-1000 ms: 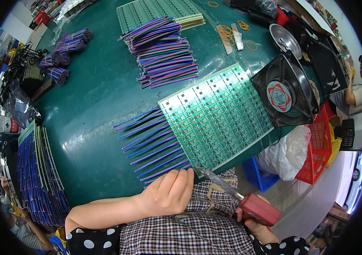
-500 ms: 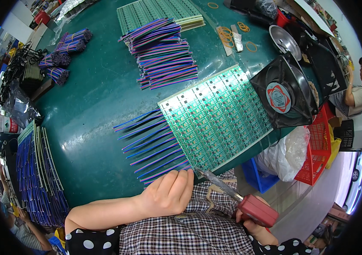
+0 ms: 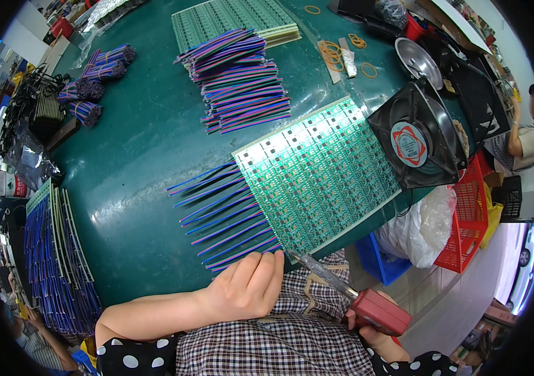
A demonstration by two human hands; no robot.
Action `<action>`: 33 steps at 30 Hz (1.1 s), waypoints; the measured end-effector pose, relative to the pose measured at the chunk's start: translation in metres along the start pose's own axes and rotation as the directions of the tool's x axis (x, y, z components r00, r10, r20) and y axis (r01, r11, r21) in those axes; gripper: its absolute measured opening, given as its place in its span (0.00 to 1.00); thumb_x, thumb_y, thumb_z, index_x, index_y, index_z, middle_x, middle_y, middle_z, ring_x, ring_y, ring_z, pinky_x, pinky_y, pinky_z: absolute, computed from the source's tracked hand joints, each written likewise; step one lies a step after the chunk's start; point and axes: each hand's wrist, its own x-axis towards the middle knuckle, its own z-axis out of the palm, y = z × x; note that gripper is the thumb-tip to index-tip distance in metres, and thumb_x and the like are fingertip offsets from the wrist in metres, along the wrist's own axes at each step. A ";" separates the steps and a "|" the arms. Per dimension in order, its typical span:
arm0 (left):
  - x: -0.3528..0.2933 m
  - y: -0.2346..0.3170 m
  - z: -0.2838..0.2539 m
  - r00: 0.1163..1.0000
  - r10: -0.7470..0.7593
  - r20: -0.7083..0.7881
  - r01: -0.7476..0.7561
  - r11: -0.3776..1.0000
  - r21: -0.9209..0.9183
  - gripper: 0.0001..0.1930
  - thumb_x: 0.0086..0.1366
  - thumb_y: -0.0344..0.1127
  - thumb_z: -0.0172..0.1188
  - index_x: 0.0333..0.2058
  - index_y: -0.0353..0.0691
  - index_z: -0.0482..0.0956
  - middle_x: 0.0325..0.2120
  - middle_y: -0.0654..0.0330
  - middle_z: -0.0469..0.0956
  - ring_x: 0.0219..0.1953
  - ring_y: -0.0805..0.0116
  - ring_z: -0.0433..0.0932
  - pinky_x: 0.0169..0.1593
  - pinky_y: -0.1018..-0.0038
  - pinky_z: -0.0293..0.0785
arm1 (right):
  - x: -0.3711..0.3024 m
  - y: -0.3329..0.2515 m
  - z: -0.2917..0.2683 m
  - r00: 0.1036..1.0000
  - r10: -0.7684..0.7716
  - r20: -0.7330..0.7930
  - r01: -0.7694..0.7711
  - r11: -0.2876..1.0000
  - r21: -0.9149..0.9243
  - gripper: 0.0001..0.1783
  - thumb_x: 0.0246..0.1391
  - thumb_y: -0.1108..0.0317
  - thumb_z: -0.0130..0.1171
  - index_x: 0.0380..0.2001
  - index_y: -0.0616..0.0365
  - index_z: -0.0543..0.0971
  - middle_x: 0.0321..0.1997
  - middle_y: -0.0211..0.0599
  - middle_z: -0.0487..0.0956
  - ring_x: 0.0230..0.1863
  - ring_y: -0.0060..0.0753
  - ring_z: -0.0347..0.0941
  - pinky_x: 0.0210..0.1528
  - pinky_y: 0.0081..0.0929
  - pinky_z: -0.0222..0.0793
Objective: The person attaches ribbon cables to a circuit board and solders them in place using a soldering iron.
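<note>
A green circuit board panel [image 3: 317, 169] lies on the table in front of me, its surface full of small repeated parts. Striped ribbon wires [image 3: 214, 203] stick out leftward in a row from its left edge. My left hand [image 3: 248, 285] is closed in a pinch at the panel's near left corner, on the end of the nearest ribbon wire [image 3: 222, 266]; the fingers partly hide it. My right hand [image 3: 373, 336] grips the red handle of a soldering gun [image 3: 380, 312]. Its tip meets the panel's near corner, close beside my left fingertips.
A black fan [image 3: 412, 141] stands against the panel's right side. Beyond the panel lie a pile of ribbon wires [image 3: 245, 88] and stacked circuit panels [image 3: 229, 19]. Wired panels [image 3: 60, 257] rest at left, bundled wires [image 3: 94, 78] farther back. Rubber bands [image 3: 331, 55] and a metal dish [image 3: 418, 62] sit far right.
</note>
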 end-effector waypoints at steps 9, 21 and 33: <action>0.003 -0.001 -0.003 0.999 0.040 0.033 -0.040 0.999 0.013 0.13 0.45 0.29 0.59 0.31 0.32 0.82 0.27 0.59 0.76 0.27 0.69 0.76 0.27 0.81 0.73 | 0.009 -0.007 0.002 1.000 -0.025 0.012 0.026 0.996 -0.082 0.41 0.42 0.46 0.69 0.50 0.69 0.72 0.35 0.40 0.81 0.31 0.38 0.80 0.33 0.31 0.74; 0.002 0.001 -0.001 0.997 0.069 0.026 -0.071 0.995 0.067 0.14 0.43 0.29 0.59 0.31 0.32 0.82 0.27 0.59 0.76 0.27 0.69 0.76 0.26 0.82 0.72 | 0.008 -0.022 0.006 0.997 0.074 0.029 -0.078 0.987 0.141 0.41 0.42 0.48 0.71 0.52 0.69 0.71 0.33 0.40 0.81 0.29 0.35 0.80 0.32 0.27 0.74; 0.003 0.000 -0.001 0.997 0.074 0.002 -0.074 0.995 0.063 0.14 0.42 0.29 0.58 0.31 0.32 0.82 0.27 0.59 0.76 0.27 0.70 0.75 0.26 0.82 0.72 | 0.006 -0.012 0.000 0.996 -0.003 0.086 0.023 0.972 -0.235 0.43 0.39 0.48 0.72 0.50 0.71 0.72 0.33 0.41 0.82 0.30 0.37 0.80 0.34 0.29 0.75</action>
